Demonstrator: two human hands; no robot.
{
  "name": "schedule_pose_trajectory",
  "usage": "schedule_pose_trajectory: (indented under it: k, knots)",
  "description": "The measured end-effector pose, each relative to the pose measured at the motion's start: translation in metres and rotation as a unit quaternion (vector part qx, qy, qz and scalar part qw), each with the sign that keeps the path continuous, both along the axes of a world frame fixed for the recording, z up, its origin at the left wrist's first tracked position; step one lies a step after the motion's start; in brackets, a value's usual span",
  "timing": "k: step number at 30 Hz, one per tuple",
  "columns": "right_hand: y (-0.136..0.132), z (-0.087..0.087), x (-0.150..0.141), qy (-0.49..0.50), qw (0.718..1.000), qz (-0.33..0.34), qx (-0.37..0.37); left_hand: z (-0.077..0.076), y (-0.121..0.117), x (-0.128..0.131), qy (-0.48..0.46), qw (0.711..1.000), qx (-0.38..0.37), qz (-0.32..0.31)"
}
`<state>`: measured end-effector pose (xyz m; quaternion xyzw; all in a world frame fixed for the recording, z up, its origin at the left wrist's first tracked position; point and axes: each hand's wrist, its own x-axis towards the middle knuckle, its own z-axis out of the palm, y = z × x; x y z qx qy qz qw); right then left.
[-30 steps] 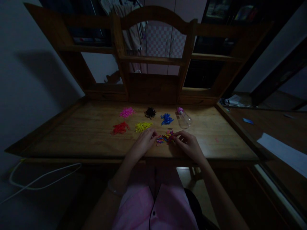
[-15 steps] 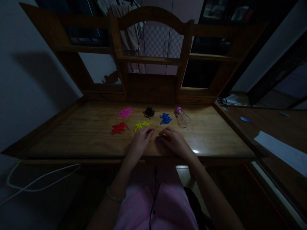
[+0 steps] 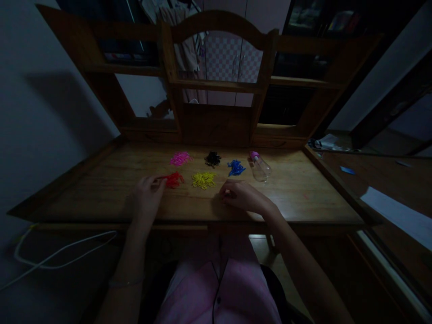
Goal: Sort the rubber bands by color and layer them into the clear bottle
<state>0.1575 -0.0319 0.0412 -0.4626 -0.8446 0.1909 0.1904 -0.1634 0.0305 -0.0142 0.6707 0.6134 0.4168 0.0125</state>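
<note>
At the left edge of a pile of small red clip-like pieces (image 3: 173, 180), my left hand (image 3: 147, 192) pinches at a red piece between thumb and finger. My right hand (image 3: 241, 195) rests on the desk with curled fingers, in front of a blue pile (image 3: 236, 168). What those fingers hold is hidden in shadow. Between the hands lies a yellow pile (image 3: 204, 179) of the same thin looped pieces. Farther back are a pink pile (image 3: 180, 158) and a black pile (image 3: 212, 159).
A clear bottle (image 3: 261, 170) with a pink top lies on its side at the right of the piles. The wooden desk (image 3: 303, 193) has a shelf hutch (image 3: 216, 84) along its back. A white cable (image 3: 64, 261) hangs at the lower left. White paper (image 3: 394, 213) lies on the right-hand surface.
My left hand has moved left from in front of the yellow pile to the red pile. My right hand stays near its place; the blue and yellow bits at its fingers no longer show.
</note>
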Motion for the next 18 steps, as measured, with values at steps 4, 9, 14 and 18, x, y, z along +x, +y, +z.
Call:
schedule_pose_trajectory:
  k: [4, 9, 14, 18]
  knots:
    - [0.001, 0.001, -0.009, -0.064, 0.998, 0.004, 0.001, -0.003, -0.014, 0.021, 0.021, 0.997, 0.068, -0.019]
    - [0.009, 0.002, -0.017, -0.124, 0.992, -0.007, 0.008, -0.004, -0.021, 0.03, 0.015, 0.997, 0.057, -0.055]
    - [0.014, 0.003, -0.013, -0.071, 0.996, -0.006, -0.045, -0.006, -0.02, 0.026, -0.007, 0.997, 0.04, -0.062]
    - [0.018, 0.005, -0.003, 0.025, 0.997, 0.01, -0.067, -0.007, -0.019, 0.025, -0.01, 0.997, 0.031, -0.066]
